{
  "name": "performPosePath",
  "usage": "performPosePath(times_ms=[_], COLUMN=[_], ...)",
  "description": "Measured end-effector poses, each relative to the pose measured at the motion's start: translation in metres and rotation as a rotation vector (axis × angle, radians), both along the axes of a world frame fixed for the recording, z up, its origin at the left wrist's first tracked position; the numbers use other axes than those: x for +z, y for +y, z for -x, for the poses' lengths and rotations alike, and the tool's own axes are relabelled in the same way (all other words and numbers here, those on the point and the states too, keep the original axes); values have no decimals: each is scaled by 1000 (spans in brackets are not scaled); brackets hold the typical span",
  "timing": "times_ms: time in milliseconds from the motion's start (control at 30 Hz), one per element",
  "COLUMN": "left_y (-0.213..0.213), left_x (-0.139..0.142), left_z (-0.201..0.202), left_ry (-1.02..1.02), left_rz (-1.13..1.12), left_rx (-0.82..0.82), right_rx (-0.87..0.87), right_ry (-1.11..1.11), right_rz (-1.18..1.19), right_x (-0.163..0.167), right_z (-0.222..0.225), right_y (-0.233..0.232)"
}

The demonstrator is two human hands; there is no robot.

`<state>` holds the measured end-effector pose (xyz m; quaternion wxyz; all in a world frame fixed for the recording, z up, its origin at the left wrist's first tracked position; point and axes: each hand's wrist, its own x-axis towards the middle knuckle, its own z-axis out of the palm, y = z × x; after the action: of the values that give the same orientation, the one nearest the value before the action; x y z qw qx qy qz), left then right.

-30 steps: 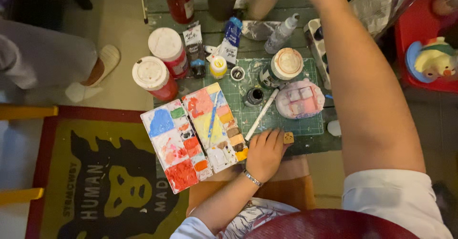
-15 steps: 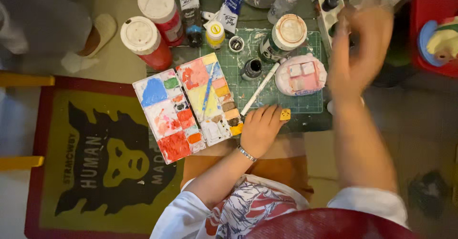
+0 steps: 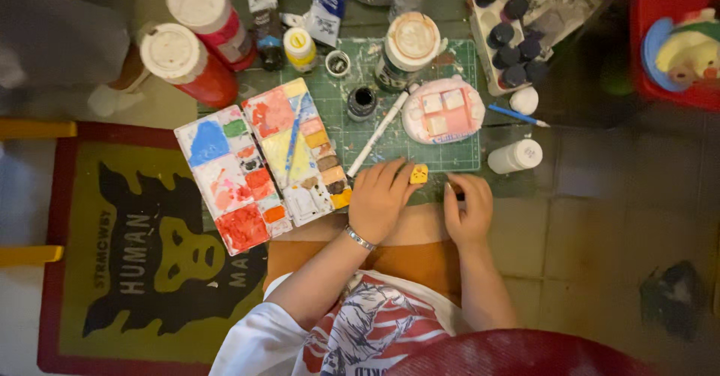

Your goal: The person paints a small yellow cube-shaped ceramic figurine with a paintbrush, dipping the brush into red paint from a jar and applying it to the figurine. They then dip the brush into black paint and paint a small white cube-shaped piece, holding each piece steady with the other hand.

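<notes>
My left hand, a bracelet on its wrist, rests at the near edge of the green cutting mat and pinches a small yellow piece with its fingertips. My right hand lies just to the right of it, fingers curled around a small dark thing that I cannot make out. An open two-leaf paint palette with a blue brush across it sits left of my left hand. A white pen and a pink-and-white painted piece lie on the mat beyond my hands.
Two red paint bottles with white lids stand at the back left. A white-lidded jar, a small black pot, a tray of dark-capped bottles and a white bottle ring the mat. A red bin is far right.
My right arm, stretched far over the table a second ago, has swung back, and the hand now rests at the mat's near edge. My left hand stays on the yellow piece.
</notes>
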<state>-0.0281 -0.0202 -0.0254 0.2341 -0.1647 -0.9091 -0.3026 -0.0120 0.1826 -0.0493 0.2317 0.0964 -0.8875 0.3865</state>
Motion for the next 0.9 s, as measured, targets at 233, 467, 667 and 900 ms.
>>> performPosePath(times_ms=[233, 467, 667, 900], left_y=[-1, -4, -2, -1], left_x=[0, 5, 1, 0], left_z=[-3, -7, -2, 0], left_ry=[-57, -82, -64, -102], left_rz=[30, 56, 64, 37], left_rx=[-1, 10, 33, 31], right_rx=[-142, -115, -134, -102], right_ry=[102, 122, 121, -37], right_rz=[-111, -172, -185, -49], right_x=[-13, -12, -12, 1], right_z=[8, -1, 7, 4], right_y=[-16, -17, -21, -17])
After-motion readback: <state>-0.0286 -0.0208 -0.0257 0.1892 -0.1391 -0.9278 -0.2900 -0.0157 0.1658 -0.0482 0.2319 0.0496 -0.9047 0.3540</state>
